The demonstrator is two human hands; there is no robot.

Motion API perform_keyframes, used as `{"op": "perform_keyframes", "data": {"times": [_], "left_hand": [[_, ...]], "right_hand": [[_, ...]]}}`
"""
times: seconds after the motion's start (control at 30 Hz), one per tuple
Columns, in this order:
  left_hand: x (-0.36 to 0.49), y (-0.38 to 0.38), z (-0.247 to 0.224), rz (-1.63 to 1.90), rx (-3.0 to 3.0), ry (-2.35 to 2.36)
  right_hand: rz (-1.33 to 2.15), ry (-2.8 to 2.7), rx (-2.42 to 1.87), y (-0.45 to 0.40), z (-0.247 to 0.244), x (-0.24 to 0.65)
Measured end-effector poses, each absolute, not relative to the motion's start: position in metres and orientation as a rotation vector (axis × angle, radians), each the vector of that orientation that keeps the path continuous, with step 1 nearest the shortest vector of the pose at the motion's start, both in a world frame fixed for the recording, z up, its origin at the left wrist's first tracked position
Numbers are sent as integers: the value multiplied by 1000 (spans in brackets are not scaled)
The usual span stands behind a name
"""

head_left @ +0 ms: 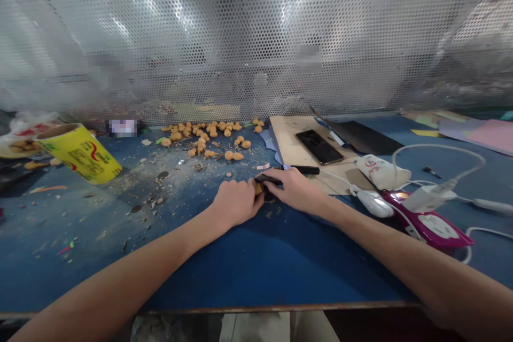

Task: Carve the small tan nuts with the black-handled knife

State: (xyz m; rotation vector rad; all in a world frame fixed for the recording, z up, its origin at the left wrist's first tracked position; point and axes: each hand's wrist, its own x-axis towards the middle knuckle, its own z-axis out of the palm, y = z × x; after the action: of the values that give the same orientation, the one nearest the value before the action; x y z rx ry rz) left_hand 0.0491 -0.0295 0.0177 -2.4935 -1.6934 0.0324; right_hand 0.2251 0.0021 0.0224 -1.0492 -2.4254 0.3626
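Keeping my left hand clenched on a small orange lump at the middle of the counter, I pinch a dark tool against it with my right hand, seemingly for steadiness.

Both arms bare from the frame edge to the fingertips: left forearm in from 7 o'clock, right forearm in from 4 o'clock. No cloth, strap or band visible on either one. Left hand and right hand ungloved, nothing worn on them, fingers plain. At 6 o'clock, below the bench edge, pale cloth that looks like trousers, cream to beige, with darker grey at its left side. Too blurred for seams or markings.
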Motion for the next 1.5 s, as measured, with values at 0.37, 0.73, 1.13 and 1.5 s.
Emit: {"op": "perform_keyframes", "data": {"times": [0.37, 0.73, 1.13, 1.5], "left_hand": [[47, -21, 15, 16, -2546, -1677], [48, -21, 11, -19, -2539, -1670], [47, -19, 9, -38, -2524, -1691], [47, -19, 13, -29, -2559, -1681]], "right_hand": [[283, -2460, -1118, 3, 21, 229], [274, -2523, -1023, 1, 25, 229], [358, -2525, -999, 2, 29, 232], [211, -2562, -911, 3, 26, 235]]}}
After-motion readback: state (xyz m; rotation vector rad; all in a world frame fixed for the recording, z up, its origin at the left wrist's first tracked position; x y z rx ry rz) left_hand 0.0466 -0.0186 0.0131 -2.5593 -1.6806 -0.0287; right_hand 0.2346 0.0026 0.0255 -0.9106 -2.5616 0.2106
